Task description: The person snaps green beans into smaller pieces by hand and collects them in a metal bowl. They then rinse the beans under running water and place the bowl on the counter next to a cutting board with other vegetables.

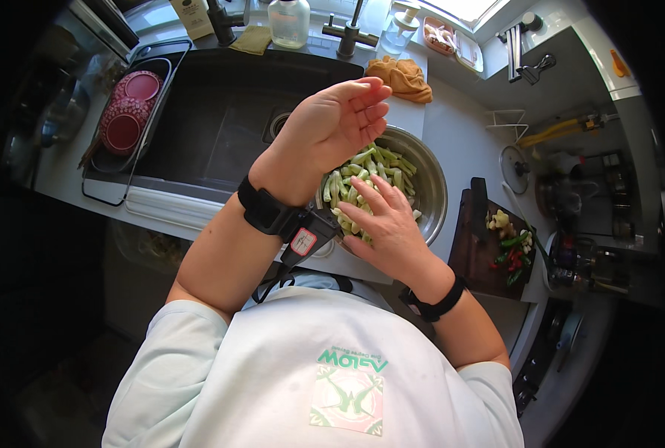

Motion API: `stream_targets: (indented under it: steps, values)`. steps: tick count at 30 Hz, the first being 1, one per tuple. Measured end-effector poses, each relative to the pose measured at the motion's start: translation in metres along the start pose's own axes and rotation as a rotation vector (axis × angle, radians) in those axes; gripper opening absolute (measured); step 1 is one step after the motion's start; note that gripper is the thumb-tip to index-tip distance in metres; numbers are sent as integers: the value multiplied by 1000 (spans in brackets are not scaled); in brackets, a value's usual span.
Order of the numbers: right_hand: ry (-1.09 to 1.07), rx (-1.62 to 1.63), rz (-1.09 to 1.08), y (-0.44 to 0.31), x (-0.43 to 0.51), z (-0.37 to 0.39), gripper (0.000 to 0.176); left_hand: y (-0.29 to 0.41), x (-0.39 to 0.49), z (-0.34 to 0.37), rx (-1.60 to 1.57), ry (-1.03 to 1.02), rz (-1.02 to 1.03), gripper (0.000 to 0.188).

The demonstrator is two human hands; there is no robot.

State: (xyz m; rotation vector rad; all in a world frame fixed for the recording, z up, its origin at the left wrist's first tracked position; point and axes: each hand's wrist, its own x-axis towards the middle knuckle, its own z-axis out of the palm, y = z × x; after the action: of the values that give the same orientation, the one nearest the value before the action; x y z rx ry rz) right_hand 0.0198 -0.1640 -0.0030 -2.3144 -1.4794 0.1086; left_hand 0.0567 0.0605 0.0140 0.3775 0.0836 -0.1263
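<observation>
A round stainless steel bowl on the counter holds many cut pieces of a pale green vegetable, perhaps beans. My left hand is raised above the far left of the bowl, palm turned up and to the side, fingers slightly curled with nothing in them. Over the near part of the bowl, my right hand is spread palm down, its fingertips at the vegetable pieces. Whether the fingertips press on the pieces cannot be told. Part of the bowl is hidden under my left forearm and wrist strap.
Left of the bowl lies a dark sink, with a rack of red patterned bowls. An orange cloth lies beyond the bowl. To the right, a cutting board carries a cleaver, ginger and chilies.
</observation>
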Motion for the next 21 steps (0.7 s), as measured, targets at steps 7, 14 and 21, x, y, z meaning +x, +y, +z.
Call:
stream_targets:
  steps: [7, 14, 21]
  values:
    - [91, 75, 128, 51, 11, 5, 19, -10, -5, -21, 23, 387, 125, 16]
    - [-12, 38, 99, 48, -11, -29, 40, -21, -15, -38, 250, 575, 452, 17]
    - [23, -80, 121, 49, -2, -5, 40, -43, -21, -51, 447, 383, 325, 16]
